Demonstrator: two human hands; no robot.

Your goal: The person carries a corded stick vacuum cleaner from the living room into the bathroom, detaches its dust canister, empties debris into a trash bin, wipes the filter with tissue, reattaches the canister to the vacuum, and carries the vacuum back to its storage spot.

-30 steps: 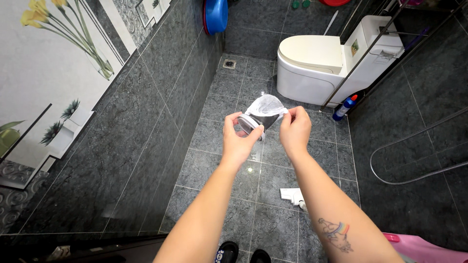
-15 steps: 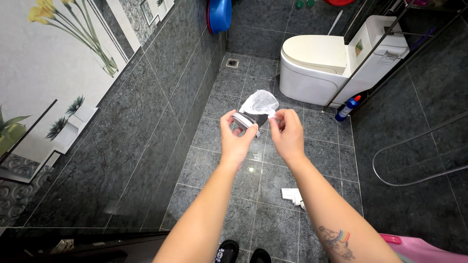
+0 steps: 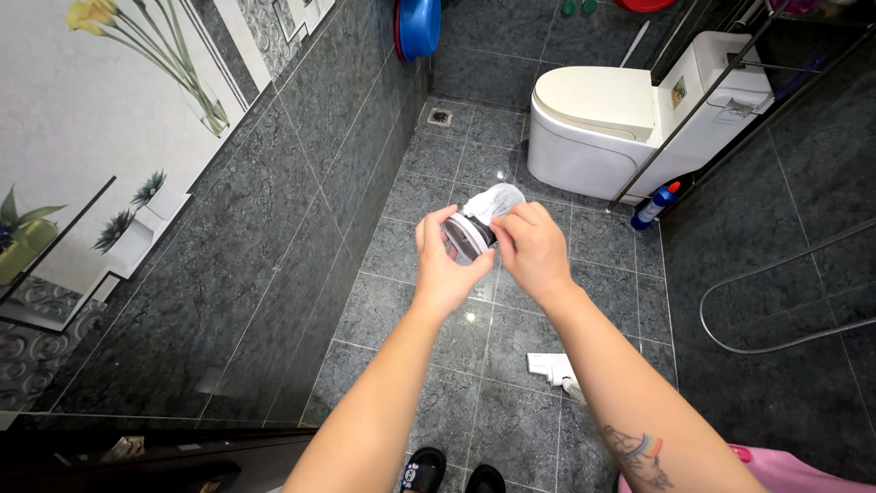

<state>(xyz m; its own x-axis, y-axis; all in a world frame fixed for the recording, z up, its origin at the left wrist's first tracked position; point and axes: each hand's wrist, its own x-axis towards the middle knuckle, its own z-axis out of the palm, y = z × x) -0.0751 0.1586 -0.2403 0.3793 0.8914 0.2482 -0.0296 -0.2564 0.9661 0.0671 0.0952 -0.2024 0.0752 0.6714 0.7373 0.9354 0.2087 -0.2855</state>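
Note:
I stand in a bathroom with dark grey tiles and hold both arms out over the floor. My left hand (image 3: pixel 441 265) grips a small round object with a dark rim (image 3: pixel 467 239). My right hand (image 3: pixel 532 246) pinches a thin white wrapper or bag (image 3: pixel 497 200) that bunches up at the far side of that object. Both hands touch the same thing, fingers curled around it, so its exact shape is partly hidden.
A white toilet (image 3: pixel 607 114) with shut lid stands ahead by the right wall. A blue spray bottle (image 3: pixel 656 204) stands next to it. A white piece (image 3: pixel 553 368) lies on the floor tiles near my feet (image 3: pixel 452 475). A blue basin (image 3: pixel 418 26) leans at the back; a hose (image 3: pixel 776 301) curves at right.
The white wrapper was spread wide between my hands; now it is bunched close against the round object, and my hands have drawn nearer together.

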